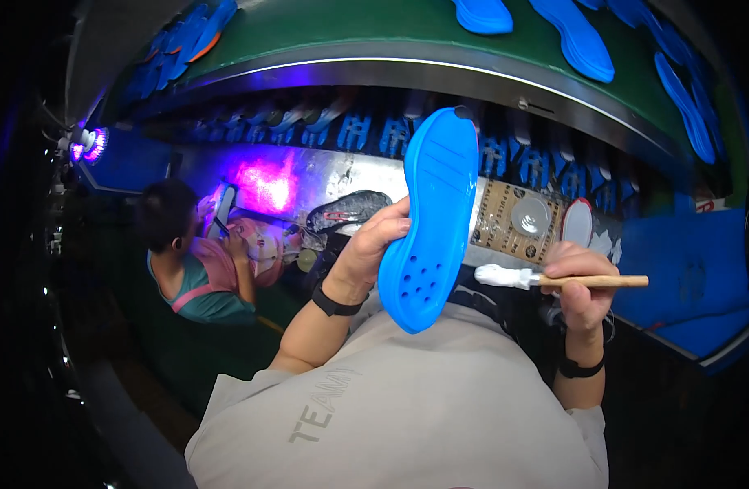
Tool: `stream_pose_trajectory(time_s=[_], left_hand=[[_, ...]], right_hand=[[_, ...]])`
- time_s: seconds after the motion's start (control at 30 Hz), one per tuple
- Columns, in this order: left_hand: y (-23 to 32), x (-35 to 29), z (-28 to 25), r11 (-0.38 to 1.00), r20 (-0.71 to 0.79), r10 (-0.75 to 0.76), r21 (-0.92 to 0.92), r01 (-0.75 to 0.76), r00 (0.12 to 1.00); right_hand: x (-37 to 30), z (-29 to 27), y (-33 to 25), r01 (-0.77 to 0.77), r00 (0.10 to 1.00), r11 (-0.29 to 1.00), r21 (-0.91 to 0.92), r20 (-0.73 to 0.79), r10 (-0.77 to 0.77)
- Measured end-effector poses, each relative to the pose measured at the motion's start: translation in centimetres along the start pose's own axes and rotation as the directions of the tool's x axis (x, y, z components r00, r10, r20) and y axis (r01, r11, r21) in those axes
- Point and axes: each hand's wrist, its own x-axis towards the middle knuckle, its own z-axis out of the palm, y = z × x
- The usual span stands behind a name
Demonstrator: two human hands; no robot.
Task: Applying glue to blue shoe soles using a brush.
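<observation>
My left hand (373, 244) holds a bright blue shoe sole (431, 220) upright by its edge, its patterned underside with round holes facing me. My right hand (580, 281) grips a wooden-handled brush (554, 279). The brush's white bristle head points left and sits just beside the lower right edge of the sole. Both wrists wear dark bands. The grey shirt below fills the lower middle of the view.
A green conveyor (374, 33) above carries several blue soles (578, 41). Behind the sole lies a metal bench (309, 175) with a perforated tan board (505, 220), a white round container (577, 222) and a dark shoe upper (348, 210). A co-worker (195, 261) works at left under purple light.
</observation>
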Motion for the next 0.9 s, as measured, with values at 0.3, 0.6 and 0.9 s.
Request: stream_pose_trajectory(time_s=[0.3,0.6,0.9], left_hand=[[8.3,6.1,-0.7,0.883,0.065,0.459,0.074,-0.463,0.886],[25.8,17.1,-12.2,0.372,-0.24,0.888,0.877,-0.304,0.392],[40.2,5.4,-29.1,0.165,-0.324,0.944,0.638,0.752,0.067]], right_hand=[[-2.0,-0.4,2.3,0.007,0.959,1.0,0.031,-0.285,0.003],[-2.8,-2.3,4.1,-0.11,0.924,0.994,0.01,-0.368,0.106],[-4.8,-4.3,6.4,-0.274,0.859,0.959,-0.078,-0.469,0.207]])
